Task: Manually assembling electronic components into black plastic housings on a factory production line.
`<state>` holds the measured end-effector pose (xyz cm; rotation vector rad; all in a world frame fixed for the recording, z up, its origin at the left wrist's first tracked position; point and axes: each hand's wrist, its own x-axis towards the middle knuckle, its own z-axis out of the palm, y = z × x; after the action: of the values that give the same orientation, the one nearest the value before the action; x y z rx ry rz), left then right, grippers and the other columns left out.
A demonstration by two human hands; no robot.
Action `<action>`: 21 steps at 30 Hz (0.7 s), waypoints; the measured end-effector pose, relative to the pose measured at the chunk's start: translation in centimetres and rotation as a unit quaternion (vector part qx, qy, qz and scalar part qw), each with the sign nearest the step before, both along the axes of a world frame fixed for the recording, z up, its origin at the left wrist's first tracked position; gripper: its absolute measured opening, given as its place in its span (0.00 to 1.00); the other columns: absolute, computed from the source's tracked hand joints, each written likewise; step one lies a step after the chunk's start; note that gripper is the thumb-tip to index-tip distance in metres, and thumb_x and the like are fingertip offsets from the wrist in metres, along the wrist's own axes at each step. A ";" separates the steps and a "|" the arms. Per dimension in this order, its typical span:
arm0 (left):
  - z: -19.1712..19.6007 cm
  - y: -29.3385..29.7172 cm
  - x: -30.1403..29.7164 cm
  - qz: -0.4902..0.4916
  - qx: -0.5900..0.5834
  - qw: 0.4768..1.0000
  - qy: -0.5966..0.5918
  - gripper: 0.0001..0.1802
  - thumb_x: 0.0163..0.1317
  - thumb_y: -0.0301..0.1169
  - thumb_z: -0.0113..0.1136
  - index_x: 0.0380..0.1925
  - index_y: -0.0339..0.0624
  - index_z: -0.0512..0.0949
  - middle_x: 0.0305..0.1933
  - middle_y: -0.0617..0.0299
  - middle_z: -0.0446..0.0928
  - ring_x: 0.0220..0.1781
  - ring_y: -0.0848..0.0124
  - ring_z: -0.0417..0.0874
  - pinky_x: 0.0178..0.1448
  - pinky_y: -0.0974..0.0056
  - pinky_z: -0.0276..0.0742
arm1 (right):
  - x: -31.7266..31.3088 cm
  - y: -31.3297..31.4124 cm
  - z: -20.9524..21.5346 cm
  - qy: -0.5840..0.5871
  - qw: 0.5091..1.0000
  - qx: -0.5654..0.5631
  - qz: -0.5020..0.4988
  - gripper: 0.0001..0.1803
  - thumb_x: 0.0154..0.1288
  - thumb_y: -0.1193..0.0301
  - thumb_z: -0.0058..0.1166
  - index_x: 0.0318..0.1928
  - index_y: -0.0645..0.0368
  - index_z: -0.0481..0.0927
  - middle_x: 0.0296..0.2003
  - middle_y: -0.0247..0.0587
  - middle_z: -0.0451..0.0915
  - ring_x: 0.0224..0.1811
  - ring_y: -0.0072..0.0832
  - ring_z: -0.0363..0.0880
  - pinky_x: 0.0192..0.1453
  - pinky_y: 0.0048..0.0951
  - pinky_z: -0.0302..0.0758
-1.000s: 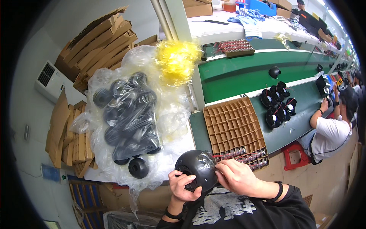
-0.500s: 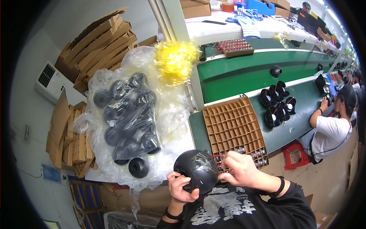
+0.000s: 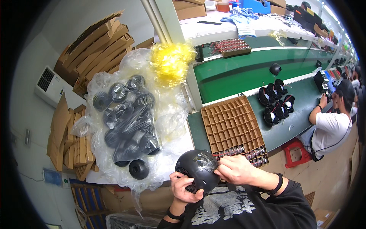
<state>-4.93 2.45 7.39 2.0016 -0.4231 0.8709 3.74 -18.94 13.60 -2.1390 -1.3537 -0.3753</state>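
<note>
A round black plastic shell (image 3: 198, 179) is in front of my chest, tilted, with a dark opening on its left side. My left hand (image 3: 185, 189) grips it around that opening, thumb below. On the shell's top right lies a shiny patch that looks like clear film. My right hand (image 3: 237, 170) is closed, its fingertips pressed together against the shell's right edge; what they pinch is hidden. Just beyond that hand, a cardboard divider box (image 3: 230, 124) holds several metallic parts with red wires (image 3: 251, 155) in its nearest cells.
More black shells (image 3: 131, 114) lie in clear plastic on the white table at left, one loose shell (image 3: 138, 169) nearer me. Yellow strapping (image 3: 172, 63) hangs by the post. Opened black shells (image 3: 276, 101) with wires stand on the green bench; a co-worker (image 3: 331, 122) sits at right.
My right hand has moved left and down onto the shell's right edge, its fingers drawn closer together. The shell has turned slightly, showing more of its opening. The view has shifted a little.
</note>
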 end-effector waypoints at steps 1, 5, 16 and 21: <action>-0.1 0.1 0.0 0.003 0.009 1.000 -0.006 0.27 0.45 0.46 0.68 0.42 0.45 0.70 0.22 0.66 0.73 0.25 0.71 0.71 0.47 0.61 0.65 | 0.1 0.0 0.0 0.000 1.000 0.000 -0.001 0.15 0.58 0.68 0.58 0.21 0.56 0.67 0.21 0.33 0.65 0.22 0.27 0.71 0.23 0.26 0.70; 0.2 0.3 0.3 0.014 0.062 0.997 -0.039 0.28 0.47 0.48 0.68 0.41 0.44 0.70 0.24 0.64 0.74 0.28 0.69 0.72 0.48 0.58 0.65 | -0.1 -0.2 -0.3 -0.014 0.999 0.009 0.031 0.14 0.58 0.69 0.58 0.21 0.56 0.67 0.21 0.34 0.64 0.22 0.27 0.71 0.24 0.27 0.71; -2.8 -2.8 6.4 -0.047 -0.412 0.849 0.326 0.25 0.68 0.31 0.52 0.61 0.36 0.59 0.30 0.64 0.73 0.34 0.83 0.70 0.34 0.75 0.64 | 0.0 2.0 -4.4 -0.064 0.986 -0.151 0.004 0.06 0.50 0.70 0.52 0.25 0.56 0.70 0.23 0.34 0.68 0.26 0.25 0.73 0.25 0.26 0.73; -3.5 -1.6 7.4 0.004 -0.306 0.891 0.335 0.21 0.60 0.28 0.62 0.52 0.34 0.70 0.19 0.70 0.70 0.21 0.85 0.66 0.25 0.76 0.60 | 0.5 2.8 -6.5 0.138 0.990 -0.008 0.005 0.09 0.59 0.73 0.52 0.25 0.62 0.70 0.20 0.43 0.70 0.23 0.38 0.76 0.28 0.34 0.75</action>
<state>2.51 0.88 3.90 1.5645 0.2383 0.2158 4.24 -16.09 7.09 -2.1048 -1.2122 -0.0607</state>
